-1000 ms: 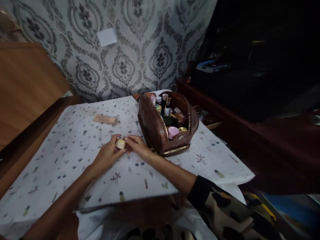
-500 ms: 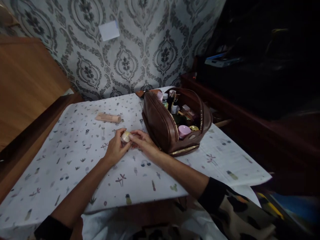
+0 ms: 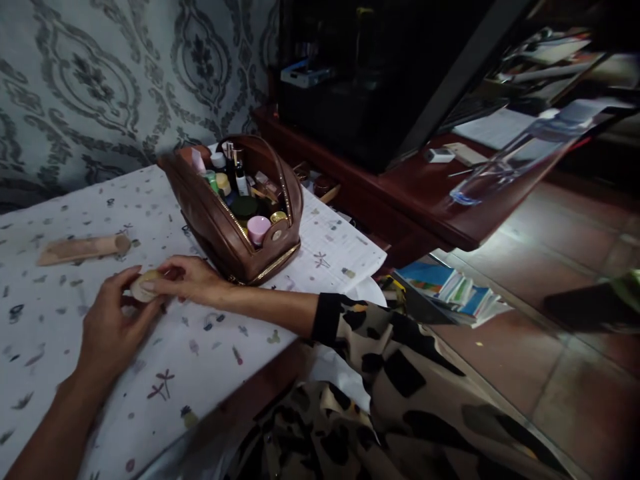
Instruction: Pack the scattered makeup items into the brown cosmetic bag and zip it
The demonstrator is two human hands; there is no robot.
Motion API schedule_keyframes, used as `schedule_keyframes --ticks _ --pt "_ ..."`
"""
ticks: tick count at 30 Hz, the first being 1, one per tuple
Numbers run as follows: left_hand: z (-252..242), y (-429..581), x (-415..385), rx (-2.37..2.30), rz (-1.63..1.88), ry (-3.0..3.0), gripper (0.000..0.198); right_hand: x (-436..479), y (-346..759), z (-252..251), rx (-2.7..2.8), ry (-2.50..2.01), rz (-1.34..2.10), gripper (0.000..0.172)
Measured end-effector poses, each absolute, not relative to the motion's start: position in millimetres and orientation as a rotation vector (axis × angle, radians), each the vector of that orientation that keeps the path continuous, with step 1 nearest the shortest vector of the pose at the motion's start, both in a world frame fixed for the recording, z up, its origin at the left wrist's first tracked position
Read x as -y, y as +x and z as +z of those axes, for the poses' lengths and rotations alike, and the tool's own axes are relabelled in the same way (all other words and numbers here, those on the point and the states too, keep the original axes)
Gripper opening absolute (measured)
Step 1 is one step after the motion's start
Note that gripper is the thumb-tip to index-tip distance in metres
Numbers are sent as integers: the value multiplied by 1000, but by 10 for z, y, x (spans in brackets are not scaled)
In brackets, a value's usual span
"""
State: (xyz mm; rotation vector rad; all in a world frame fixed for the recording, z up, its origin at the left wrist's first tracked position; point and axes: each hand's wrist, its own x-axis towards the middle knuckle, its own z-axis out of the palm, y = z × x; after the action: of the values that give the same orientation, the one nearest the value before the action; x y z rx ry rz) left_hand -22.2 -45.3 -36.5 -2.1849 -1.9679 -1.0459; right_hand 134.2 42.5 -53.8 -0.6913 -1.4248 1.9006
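Between my two hands is a small round cosmetic jar (image 3: 145, 285), pale with a yellowish top. My left hand (image 3: 111, 320) is closed around its left side. The fingers of my right hand (image 3: 193, 283) pinch it from the right, near the top. Just beyond my right hand stands a brown toiletry bag (image 3: 207, 223), unzipped, holding a pink jar (image 3: 259, 229), a gold-lidded jar (image 3: 278, 217) and several bottles. A beige tube (image 3: 85, 249) lies on the patterned tablecloth (image 3: 220, 347) behind my left hand.
Right of the table stands a dark red desk (image 3: 415, 207) with a large black screen (image 3: 345, 100) and a clear plastic bottle (image 3: 525, 153). Books (image 3: 455, 293) sit low beside the tiled floor (image 3: 530, 363). A patterned wall (image 3: 125, 80) rises behind.
My view has swung to the right, so the hands, bag and tube appear further left and the desk and floor show. Both hands still hold the jar.
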Motion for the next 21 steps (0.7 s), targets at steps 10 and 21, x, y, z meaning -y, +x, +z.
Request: schedule_keyframes --ticks 10,21 --pt "-326 -215 469 2077 -1182 -2237 41 -404 1384 -508 1394 -611 1945 31" --pt "-275 -215 470 2149 -1169 -2286 37 -413 1402 -548 1452 -514 1904 40"
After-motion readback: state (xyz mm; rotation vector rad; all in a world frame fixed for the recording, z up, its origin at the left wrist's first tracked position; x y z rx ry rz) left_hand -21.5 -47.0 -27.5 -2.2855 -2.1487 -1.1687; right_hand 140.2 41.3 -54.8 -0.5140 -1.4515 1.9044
